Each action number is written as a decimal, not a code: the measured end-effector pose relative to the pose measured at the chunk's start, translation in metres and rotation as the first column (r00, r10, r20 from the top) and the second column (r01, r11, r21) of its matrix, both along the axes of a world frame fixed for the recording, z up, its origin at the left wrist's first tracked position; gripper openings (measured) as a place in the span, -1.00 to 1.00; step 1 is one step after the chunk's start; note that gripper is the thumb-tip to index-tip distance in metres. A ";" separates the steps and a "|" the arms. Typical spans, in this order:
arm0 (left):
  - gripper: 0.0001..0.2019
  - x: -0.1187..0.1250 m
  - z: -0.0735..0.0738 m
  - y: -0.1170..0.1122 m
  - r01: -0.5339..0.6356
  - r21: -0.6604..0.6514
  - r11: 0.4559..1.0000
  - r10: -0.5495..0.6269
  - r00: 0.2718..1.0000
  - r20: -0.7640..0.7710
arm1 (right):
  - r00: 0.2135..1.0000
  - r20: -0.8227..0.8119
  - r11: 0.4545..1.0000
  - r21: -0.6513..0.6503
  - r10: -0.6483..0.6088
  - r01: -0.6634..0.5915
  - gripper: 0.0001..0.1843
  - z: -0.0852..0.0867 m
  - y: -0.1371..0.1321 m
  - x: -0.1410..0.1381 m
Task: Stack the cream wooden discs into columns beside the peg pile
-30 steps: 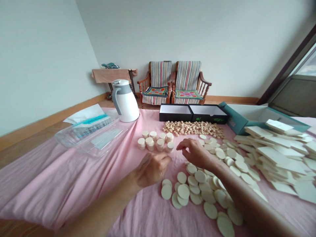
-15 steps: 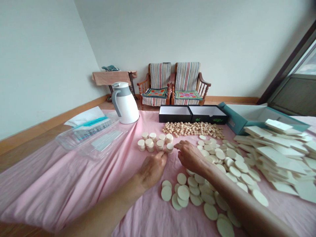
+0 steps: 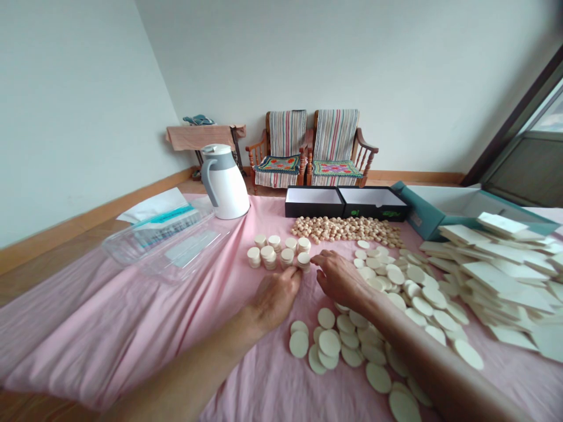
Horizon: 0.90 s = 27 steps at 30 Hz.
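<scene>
**Left hand (image 3: 276, 299) and right hand (image 3: 338, 278) close on the nearest stack of cream discs (image 3: 303, 258).**

Both hands are half-curled, with fingertips at or just beside the stack; the fingers hide whether either has hold of it, so I cannot tell. The short stacks stand in neat rows, apparently kept apart from the loose discs (image 3: 329, 343) on the pink cloth (image 3: 132, 328). The cream sheets (image 3: 497, 275) run out of view at right.

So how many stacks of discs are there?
8 stacks, in two rows of four on the pink cloth, just beyond the left hand and right hand.
</scene>
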<state>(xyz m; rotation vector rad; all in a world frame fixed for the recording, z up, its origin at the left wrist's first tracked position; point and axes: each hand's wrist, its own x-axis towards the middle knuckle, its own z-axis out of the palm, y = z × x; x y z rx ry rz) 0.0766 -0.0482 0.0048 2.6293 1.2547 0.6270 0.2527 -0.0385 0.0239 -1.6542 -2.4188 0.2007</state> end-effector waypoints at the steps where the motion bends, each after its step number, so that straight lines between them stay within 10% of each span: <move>1: -0.74 0.000 0.000 0.000 0.006 0.005 1.000 -0.006 1.000 -0.004 | 1.000 -0.003 1.000 0.004 0.001 -0.001 -0.71 0.000 0.000 0.001; 10: -0.75 -0.001 0.000 -0.002 -0.048 0.060 0.997 0.057 0.986 -0.158 | 0.997 -0.068 0.998 0.045 -0.029 0.032 -0.63 -0.005 0.004 0.008; 27: -0.74 -0.001 -0.004 -0.001 -0.002 0.069 0.998 0.001 1.000 0.013 | 0.997 -0.079 0.999 0.041 0.010 -0.007 -0.60 -0.001 0.001 0.001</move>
